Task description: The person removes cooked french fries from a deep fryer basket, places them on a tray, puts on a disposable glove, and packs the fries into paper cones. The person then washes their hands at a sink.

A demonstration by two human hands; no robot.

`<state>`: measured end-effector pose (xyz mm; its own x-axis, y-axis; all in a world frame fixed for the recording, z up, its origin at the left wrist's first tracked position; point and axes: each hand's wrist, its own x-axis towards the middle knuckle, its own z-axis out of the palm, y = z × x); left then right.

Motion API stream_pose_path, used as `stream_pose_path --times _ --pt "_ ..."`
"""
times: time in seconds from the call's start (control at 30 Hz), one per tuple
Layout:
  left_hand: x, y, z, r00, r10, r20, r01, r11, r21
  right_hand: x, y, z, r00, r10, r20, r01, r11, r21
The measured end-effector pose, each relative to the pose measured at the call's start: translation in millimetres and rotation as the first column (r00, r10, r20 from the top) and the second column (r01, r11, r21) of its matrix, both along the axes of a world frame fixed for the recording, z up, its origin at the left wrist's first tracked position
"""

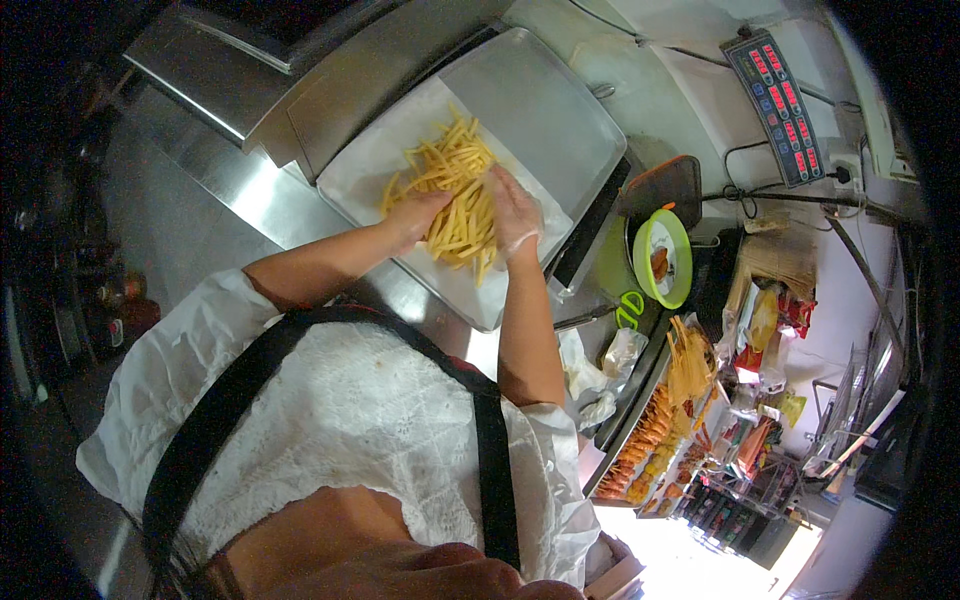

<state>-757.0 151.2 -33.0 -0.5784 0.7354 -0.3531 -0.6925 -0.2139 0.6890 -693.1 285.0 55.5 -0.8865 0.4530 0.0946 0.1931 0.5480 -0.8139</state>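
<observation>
A heap of pale yellow french fries point(469, 217) lies on white paper point(360, 176) that lines part of a rectangular metal tray point(544, 97). My left hand point(418, 216) reaches into the near left side of the heap, its fingertips hidden among the fries. On the opposite side, my right hand point(516, 208) wears a clear plastic glove, its fingers together and curved against the fries. Between them my two hands cup part of the heap. Several fries spread beyond my hands towards the tray's far and near sides.
Right of the tray are a green bowl point(681, 259) with browned food, green-handled scissors point(630, 309) and crumpled plastic bags point(592, 367). Skewered food point(637, 442) fills a nearby tray. A digital timer panel point(776, 109) hangs on the wall. A steel housing point(217, 75) rises at left.
</observation>
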Motion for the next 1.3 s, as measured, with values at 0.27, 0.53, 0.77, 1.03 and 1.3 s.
stream_pose_path --times 0.27,0.53,0.77,1.03,1.3 --pt "-2 -3 19 0.992 -0.002 0.123 0.017 0.993 -0.116 2 -7 -4 0.986 -0.096 0.134 0.091 0.995 0.039" --pt "-1 4 6 0.961 0.095 -0.259 -0.169 0.945 -0.281 3 -37 -17 0.977 -0.166 0.132 0.081 0.869 0.488" --pt "-6 7 22 0.995 0.098 -0.033 -0.1 0.992 -0.073 50 -27 1 0.925 -0.292 0.241 0.244 0.947 0.21" --pt "76 46 51 0.941 -0.335 -0.037 0.336 0.942 0.021 158 -15 -20 0.936 -0.318 -0.15 0.295 0.942 -0.157" --pt "184 86 93 0.574 -0.739 -0.353 0.747 0.649 -0.144 368 37 48 0.841 -0.537 0.07 0.402 0.706 0.583"
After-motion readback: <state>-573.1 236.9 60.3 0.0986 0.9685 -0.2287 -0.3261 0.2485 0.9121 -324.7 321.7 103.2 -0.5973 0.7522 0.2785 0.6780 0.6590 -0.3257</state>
